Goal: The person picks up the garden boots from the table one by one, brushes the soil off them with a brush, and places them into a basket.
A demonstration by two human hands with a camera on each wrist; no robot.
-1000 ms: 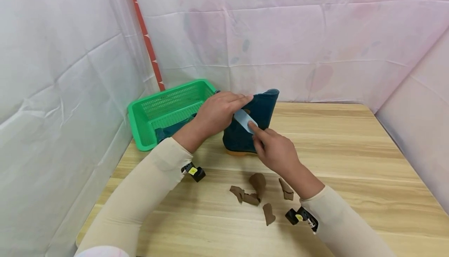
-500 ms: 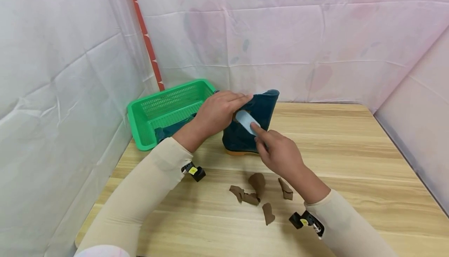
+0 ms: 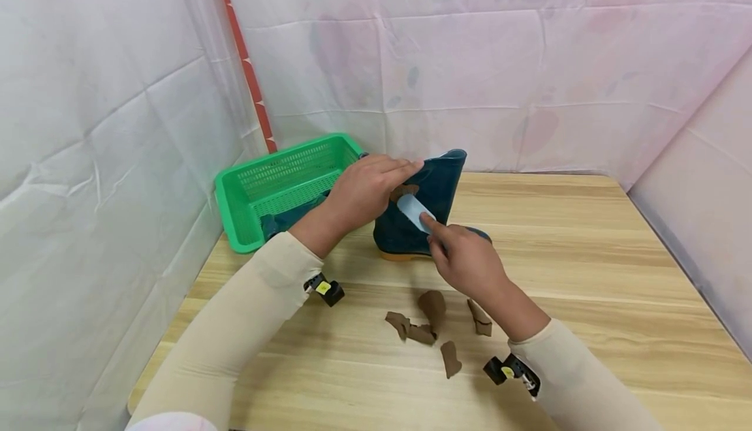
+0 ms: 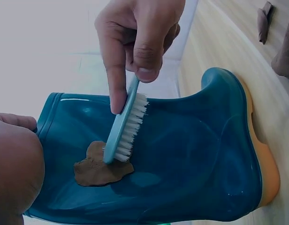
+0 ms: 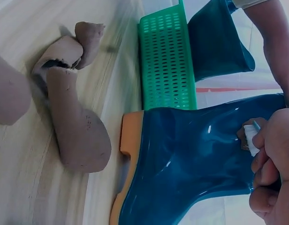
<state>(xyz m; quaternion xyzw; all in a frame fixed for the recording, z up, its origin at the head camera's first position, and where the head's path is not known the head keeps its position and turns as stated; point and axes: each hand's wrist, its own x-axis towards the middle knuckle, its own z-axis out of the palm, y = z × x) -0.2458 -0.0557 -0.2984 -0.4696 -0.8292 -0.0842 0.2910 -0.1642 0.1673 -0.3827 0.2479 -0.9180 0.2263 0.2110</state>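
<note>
A dark teal rubber boot (image 3: 437, 189) with an orange sole stands upright on the table. My left hand (image 3: 367, 186) holds the boot by the top of its shaft; some of its fingers are hidden. My right hand (image 3: 470, 258) grips a light blue scrubbing brush (image 3: 416, 212), its index finger laid along the back. In the left wrist view the white bristles (image 4: 131, 133) meet the lower edge of a brown clay-like patch (image 4: 100, 168) stuck on the shaft. The brush's handle is mostly inside the right hand.
Several brown clay-like pieces (image 3: 431, 310) lie on the wooden table (image 3: 587, 255) in front of the boot. Behind the left arm is a green perforated basket (image 3: 235, 212), with another teal boot (image 5: 219, 44) in it. White sheeting (image 3: 470, 59) surrounds the table.
My right hand has drawn the brush a little down and to the right across the shaft, uncovering more of the brown patch. The left hand and boot have hardly moved.
</note>
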